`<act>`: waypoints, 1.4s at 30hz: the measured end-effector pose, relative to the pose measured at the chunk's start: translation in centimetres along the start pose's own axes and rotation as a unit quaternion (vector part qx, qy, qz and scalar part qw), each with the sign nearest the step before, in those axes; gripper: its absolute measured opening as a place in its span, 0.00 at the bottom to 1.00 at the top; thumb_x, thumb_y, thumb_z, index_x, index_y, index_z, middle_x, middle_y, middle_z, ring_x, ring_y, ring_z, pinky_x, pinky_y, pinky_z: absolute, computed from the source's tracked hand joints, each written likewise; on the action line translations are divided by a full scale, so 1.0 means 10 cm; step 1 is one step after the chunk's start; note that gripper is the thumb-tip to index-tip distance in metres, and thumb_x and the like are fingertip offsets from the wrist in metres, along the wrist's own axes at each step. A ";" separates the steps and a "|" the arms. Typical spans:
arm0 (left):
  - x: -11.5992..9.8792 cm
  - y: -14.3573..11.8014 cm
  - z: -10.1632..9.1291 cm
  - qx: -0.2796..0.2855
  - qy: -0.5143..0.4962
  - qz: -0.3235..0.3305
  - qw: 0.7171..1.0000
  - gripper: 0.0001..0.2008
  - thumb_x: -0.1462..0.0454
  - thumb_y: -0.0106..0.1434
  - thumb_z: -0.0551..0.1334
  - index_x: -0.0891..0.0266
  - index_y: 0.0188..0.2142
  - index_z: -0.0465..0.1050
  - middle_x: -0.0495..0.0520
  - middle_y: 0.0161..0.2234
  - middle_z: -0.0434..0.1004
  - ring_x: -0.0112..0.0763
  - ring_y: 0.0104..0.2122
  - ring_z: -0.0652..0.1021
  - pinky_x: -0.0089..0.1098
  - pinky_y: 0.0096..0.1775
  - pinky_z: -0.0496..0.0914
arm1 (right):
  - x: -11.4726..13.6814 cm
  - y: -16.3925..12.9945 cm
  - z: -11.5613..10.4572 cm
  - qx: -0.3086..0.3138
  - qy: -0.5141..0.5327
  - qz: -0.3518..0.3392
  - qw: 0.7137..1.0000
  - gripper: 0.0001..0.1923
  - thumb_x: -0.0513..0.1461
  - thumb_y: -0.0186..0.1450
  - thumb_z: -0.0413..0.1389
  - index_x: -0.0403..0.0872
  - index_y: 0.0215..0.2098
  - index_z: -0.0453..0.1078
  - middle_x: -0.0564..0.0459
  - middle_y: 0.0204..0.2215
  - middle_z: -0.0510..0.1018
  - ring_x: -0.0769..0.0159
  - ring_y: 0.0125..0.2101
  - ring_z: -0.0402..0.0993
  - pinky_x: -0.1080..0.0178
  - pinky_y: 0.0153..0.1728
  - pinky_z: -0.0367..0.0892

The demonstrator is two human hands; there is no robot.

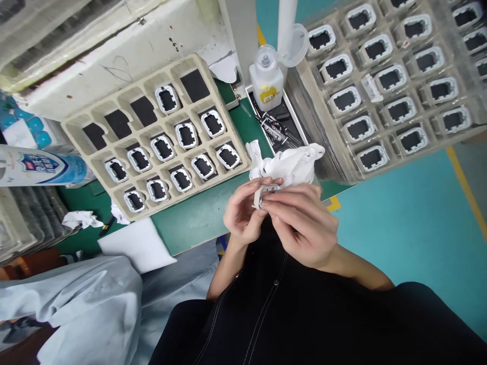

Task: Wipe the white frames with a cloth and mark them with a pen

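Observation:
Close to my body, over the table's front edge, both hands are closed around one small white plastic frame (259,196). My left hand (243,210) grips it from the left with thumb and fingers. From the right, the fingertips of my right hand (306,223) press on it, hiding part of it. Just beyond the hands lies a crumpled white cloth (291,165). To the left stands a beige tray (148,133) with compartments; many carry similar white frames, such as one frame (181,179), and several compartments show only dark pads.
A clear tray (352,165) of white frames lies at right. A white bottle (266,78) stands in a box (300,129) of pens. At left are a blue-white spray can (45,166), a white foam sheet (139,246) and a neighbouring person's grey sleeve (95,299).

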State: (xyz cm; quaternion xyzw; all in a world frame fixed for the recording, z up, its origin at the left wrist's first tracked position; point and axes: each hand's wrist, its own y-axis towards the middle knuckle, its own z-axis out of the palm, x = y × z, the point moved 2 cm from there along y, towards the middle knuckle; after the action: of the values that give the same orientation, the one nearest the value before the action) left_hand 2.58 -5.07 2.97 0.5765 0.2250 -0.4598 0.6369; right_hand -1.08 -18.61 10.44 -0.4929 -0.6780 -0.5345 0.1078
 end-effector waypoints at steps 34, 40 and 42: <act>0.01 -0.08 -0.15 -0.023 0.056 -0.062 0.996 0.24 0.52 0.72 0.75 0.50 0.66 0.84 0.56 0.53 0.91 0.44 0.49 0.91 0.39 0.51 0.86 | -0.07 -0.05 -0.05 0.033 -0.063 -0.117 0.991 0.12 0.31 0.77 0.59 0.49 0.50 0.83 0.47 0.48 0.89 0.56 0.51 0.83 0.47 0.57 0.84; 0.02 -0.09 -0.15 -0.041 0.001 -0.121 0.992 0.25 0.50 0.72 0.74 0.52 0.65 0.83 0.59 0.52 0.91 0.47 0.49 0.91 0.43 0.52 0.86 | -0.11 -0.11 -0.09 -0.050 0.008 -0.025 0.998 0.19 0.27 0.73 0.59 0.50 0.57 0.79 0.47 0.47 0.88 0.57 0.47 0.87 0.51 0.45 0.87; 0.03 -0.10 -0.16 -0.050 -0.014 -0.131 0.990 0.25 0.48 0.72 0.73 0.52 0.65 0.82 0.59 0.51 0.90 0.47 0.48 0.90 0.43 0.49 0.86 | -0.12 -0.12 -0.13 -0.067 0.016 0.009 0.998 0.22 0.27 0.72 0.60 0.52 0.59 0.78 0.48 0.47 0.87 0.57 0.45 0.87 0.53 0.41 0.86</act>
State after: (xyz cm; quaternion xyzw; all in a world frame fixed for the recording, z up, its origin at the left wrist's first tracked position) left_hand 2.31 -3.60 1.83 0.5034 0.3124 -0.5350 0.6023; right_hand -1.95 -20.28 9.45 -0.4969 -0.6341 -0.5857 0.0899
